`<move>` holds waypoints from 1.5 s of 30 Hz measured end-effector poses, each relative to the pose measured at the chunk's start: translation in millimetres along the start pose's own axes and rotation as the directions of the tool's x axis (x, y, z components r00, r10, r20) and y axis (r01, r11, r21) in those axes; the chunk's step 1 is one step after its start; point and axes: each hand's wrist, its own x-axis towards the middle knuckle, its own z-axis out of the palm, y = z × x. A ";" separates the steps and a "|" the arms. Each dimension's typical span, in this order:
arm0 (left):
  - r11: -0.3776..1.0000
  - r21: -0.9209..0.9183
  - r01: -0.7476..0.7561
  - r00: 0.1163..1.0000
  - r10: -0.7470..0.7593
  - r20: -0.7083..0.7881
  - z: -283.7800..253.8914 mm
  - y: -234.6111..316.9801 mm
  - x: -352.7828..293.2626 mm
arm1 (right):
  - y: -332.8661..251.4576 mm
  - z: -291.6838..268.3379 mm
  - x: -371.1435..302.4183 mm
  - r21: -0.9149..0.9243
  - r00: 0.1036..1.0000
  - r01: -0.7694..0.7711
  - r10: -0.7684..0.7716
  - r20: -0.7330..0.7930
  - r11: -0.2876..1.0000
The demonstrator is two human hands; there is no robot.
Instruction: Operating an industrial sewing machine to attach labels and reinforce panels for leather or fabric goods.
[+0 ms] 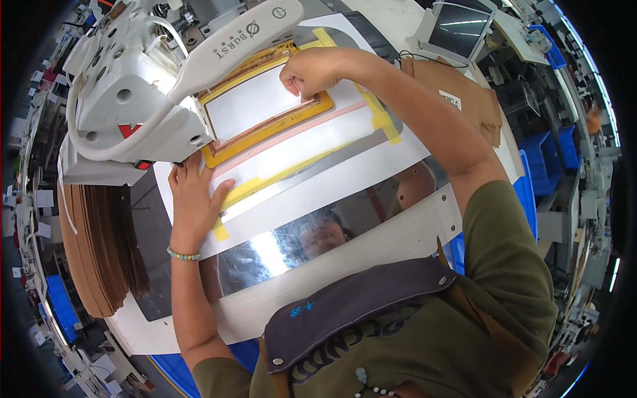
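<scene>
A yellow rectangular frame [272, 128] with a pinkish-brown inner edge lies on a white sheet [312, 180], partly under the sewing machine's arm. Inside the frame a white panel [249, 99] shows. My right hand [315, 71] is closed at the frame's right end, fingertips curled down at its inner edge; whatever they may hold is hidden. My left hand [198, 199] rests open, fingers spread, on the sheet by the frame's near left corner. Yellow tape strips [381, 119] run along a clear template around the frame.
The white sewing machine [126, 99] stands at the left, its curved handle-like arm reaching over the frame. A stack of brown pieces [99, 255] sits at the left edge. More brown pieces [431, 83] and a small screen [460, 30] are at the far right. A shiny metal plate [265, 255] lies nearest me.
</scene>
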 end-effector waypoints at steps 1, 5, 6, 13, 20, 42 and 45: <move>1.000 0.005 -0.005 1.000 0.005 -0.012 0.2 0.0 0.3 | -1.1 -2.1 0.1 -0.006 1.000 0.013 -0.013 0.007 1.000; 0.999 0.045 0.000 0.999 -0.002 0.042 0.0 -2.4 -1.0 | -16.1 -6.1 1.1 -0.114 0.999 -0.027 0.032 0.039 0.993; 0.999 0.041 -0.004 1.000 0.003 0.030 1.2 -3.2 -1.5 | -20.9 -7.5 0.0 -0.173 0.998 -0.025 0.036 0.059 0.985; 1.000 0.000 0.009 0.999 -0.009 -0.052 7.8 -2.9 -2.8 | -34.2 -4.5 -7.3 -0.365 0.996 -0.036 0.065 0.068 0.930; 1.000 -0.001 0.013 0.997 -0.013 -0.075 8.5 -4.0 -2.0 | -24.3 -14.6 4.1 -0.425 0.999 0.022 -0.041 -0.036 0.905; 1.000 -0.002 -0.022 0.999 0.022 -0.038 0.8 -6.8 -7.0 | -99.4 59.6 74.7 0.746 0.971 0.238 -0.150 -0.186 0.622; 1.000 0.004 -0.006 1.000 0.006 -0.015 -1.5 -6.0 -6.0 | -96.6 66.9 77.5 0.708 0.957 0.286 -0.151 -0.249 0.646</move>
